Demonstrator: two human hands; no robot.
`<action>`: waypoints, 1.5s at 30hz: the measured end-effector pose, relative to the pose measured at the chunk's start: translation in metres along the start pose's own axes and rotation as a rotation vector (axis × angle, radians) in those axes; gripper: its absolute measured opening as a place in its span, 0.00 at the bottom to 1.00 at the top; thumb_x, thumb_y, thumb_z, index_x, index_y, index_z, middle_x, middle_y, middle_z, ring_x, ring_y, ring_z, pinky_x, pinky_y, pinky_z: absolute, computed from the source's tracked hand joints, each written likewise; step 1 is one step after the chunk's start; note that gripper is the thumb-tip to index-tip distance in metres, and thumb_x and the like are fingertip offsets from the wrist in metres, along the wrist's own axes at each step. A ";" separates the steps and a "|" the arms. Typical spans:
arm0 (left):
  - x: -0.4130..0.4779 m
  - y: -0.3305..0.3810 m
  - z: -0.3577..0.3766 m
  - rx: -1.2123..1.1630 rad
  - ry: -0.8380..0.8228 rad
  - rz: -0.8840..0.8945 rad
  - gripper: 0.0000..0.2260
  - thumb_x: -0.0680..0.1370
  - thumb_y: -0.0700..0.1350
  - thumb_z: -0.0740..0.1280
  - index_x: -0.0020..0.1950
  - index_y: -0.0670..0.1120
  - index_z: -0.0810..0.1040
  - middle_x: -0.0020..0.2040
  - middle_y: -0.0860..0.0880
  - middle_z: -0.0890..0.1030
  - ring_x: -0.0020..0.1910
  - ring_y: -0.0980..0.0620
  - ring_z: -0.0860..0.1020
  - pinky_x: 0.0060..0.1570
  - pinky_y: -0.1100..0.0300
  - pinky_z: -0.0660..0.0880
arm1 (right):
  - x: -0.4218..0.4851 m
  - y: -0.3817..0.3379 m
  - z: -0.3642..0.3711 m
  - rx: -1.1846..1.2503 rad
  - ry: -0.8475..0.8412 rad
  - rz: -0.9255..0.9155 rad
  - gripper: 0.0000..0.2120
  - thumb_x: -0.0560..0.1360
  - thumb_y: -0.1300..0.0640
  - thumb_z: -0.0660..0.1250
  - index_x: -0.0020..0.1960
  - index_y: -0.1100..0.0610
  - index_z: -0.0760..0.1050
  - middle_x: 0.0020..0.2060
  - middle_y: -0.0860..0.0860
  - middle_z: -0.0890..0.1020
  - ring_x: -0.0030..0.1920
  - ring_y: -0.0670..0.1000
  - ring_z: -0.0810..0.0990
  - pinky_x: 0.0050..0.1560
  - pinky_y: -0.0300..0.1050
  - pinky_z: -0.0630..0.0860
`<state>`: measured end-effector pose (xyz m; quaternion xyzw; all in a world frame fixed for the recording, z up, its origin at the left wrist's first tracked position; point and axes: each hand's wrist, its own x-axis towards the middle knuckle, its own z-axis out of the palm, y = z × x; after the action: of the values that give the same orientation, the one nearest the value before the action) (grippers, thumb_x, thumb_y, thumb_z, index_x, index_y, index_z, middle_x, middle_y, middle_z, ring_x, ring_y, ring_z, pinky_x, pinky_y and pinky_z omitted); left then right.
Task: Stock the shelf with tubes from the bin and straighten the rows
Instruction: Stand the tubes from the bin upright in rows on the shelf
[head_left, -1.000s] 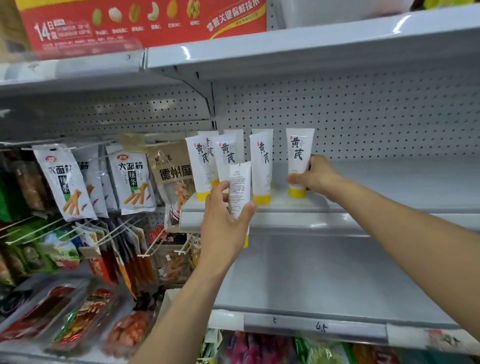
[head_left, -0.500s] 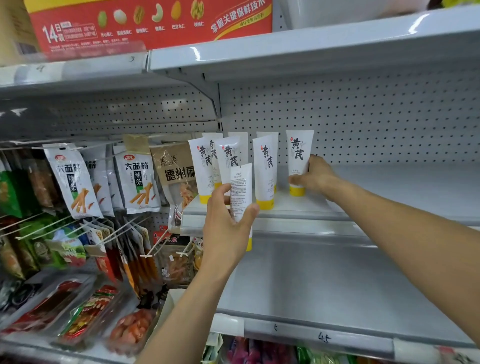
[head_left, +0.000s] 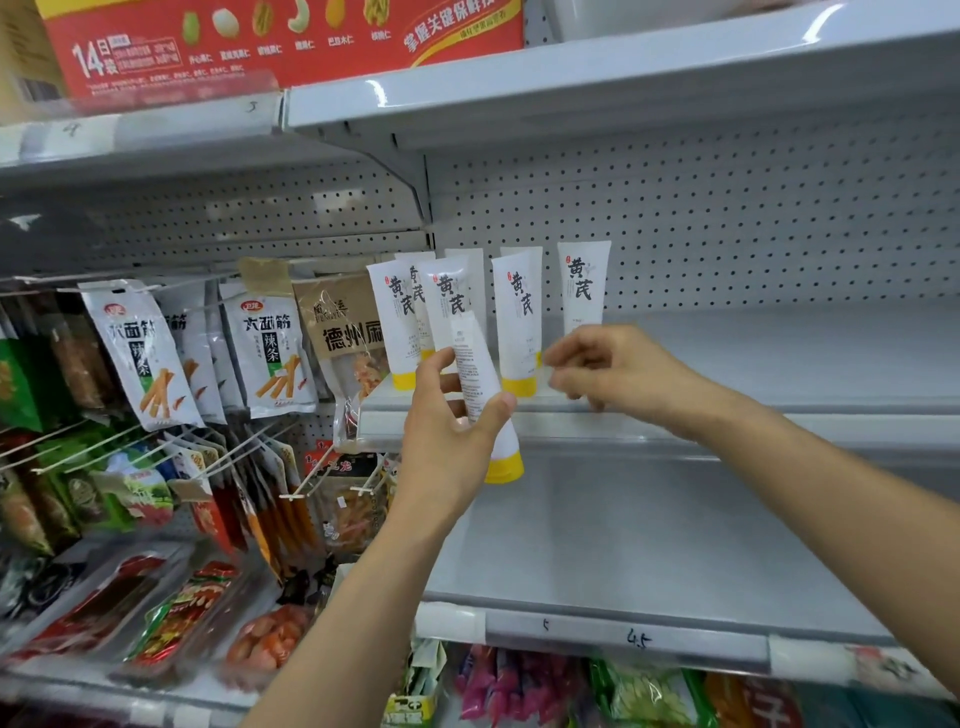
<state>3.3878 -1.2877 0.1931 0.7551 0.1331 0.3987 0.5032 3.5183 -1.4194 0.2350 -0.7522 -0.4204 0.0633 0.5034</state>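
Note:
Several white tubes with yellow caps stand cap-down at the left end of the grey shelf (head_left: 727, 415). The rightmost tube (head_left: 583, 283) stands a little apart from the others. My left hand (head_left: 447, 415) grips one more white tube (head_left: 480, 384), tilted, its yellow cap hanging below the shelf's front lip. My right hand (head_left: 618, 371) hovers in front of the rightmost tube's base with loosely bent fingers, holding nothing, and it is blurred. The bin is out of view.
Snack packets (head_left: 140, 358) hang on pegs to the left of the shelf. A red carton (head_left: 280, 36) sits on the top shelf. A lower grey shelf (head_left: 649, 545) lies below, with a price rail at its front. Perforated back panel behind.
My right hand has let go of the rightmost tube and drawn back toward me and left. My left hand has tilted its tube and shifted slightly right.

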 end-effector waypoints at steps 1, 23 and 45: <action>-0.001 0.001 0.000 -0.021 -0.005 0.000 0.27 0.76 0.45 0.71 0.71 0.53 0.64 0.53 0.62 0.75 0.49 0.62 0.78 0.47 0.64 0.77 | -0.006 -0.003 0.004 -0.006 -0.112 0.019 0.11 0.73 0.64 0.71 0.55 0.57 0.78 0.45 0.53 0.83 0.41 0.47 0.79 0.36 0.39 0.76; -0.003 -0.002 -0.010 0.552 -0.116 0.207 0.18 0.78 0.52 0.66 0.67 0.53 0.71 0.62 0.55 0.76 0.58 0.55 0.76 0.57 0.53 0.74 | -0.005 -0.007 -0.008 0.022 0.090 0.093 0.12 0.70 0.61 0.74 0.48 0.53 0.74 0.35 0.47 0.79 0.27 0.41 0.75 0.25 0.35 0.69; 0.000 -0.032 -0.026 0.685 -0.155 0.150 0.15 0.79 0.55 0.64 0.64 0.54 0.73 0.60 0.58 0.77 0.58 0.56 0.75 0.52 0.55 0.75 | 0.041 0.023 -0.003 -0.263 0.236 0.242 0.21 0.67 0.58 0.77 0.57 0.58 0.75 0.51 0.53 0.82 0.50 0.52 0.81 0.51 0.46 0.78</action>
<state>3.3748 -1.2564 0.1699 0.9156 0.1647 0.3081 0.1991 3.5591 -1.3961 0.2306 -0.8588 -0.2696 -0.0206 0.4352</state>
